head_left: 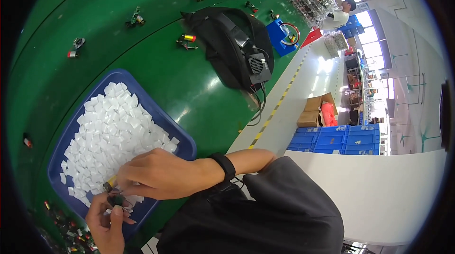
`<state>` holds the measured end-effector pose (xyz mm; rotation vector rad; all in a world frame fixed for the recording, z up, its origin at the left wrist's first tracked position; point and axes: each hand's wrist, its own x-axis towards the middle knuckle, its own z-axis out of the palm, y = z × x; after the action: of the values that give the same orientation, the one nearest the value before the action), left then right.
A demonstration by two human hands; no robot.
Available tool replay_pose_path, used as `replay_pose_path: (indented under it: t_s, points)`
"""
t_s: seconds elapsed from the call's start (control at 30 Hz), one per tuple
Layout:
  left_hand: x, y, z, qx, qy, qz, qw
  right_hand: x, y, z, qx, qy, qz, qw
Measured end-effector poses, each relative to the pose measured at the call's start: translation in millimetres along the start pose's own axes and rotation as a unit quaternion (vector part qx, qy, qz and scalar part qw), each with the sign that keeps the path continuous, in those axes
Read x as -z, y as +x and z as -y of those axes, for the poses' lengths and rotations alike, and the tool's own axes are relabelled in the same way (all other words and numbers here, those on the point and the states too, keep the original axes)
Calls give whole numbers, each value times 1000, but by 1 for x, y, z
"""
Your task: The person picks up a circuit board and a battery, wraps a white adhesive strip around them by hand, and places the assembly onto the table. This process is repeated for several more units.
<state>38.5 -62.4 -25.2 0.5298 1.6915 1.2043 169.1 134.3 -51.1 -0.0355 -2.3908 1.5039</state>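
left hand (pixel 105 228): pinching motor (pixel 110 184) | right hand (pixel 163 176): at its upper end, grip hidden | motor: between hands, axis unclear

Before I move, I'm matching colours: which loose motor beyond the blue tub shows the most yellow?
The motor just left of the black fabric item: its barrel is bright yellow, while the others beyond the tub show far less.

1. Held part (pixel 115 200), lower left: black and yellow.
2. Squares (pixel 109 131), left: white.
3. Tray (pixel 163 117), lower left: dark blue.
4. Tabletop (pixel 166 74), upper left: green, dark-lined.
5. Bag (pixel 215 59), upper centre: black.
6. Floor tape (pixel 276 104), centre: yellow-and-dark stripes.
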Motion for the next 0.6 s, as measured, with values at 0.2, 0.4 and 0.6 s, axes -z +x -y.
replay_pose_path:
  t_s: [0.2,0.4,0.6]
  points:
    - [-11,-19,-17,19,-11,-103,994,13,5,8,43,-17,81,996]
    - [-13,0,-21,-63,29,-55,996,25,15,3,-102,-68,-38,992]
    - [-10,-11,-23,-84,72,-41,993,19,20,0,1,47,67,997]
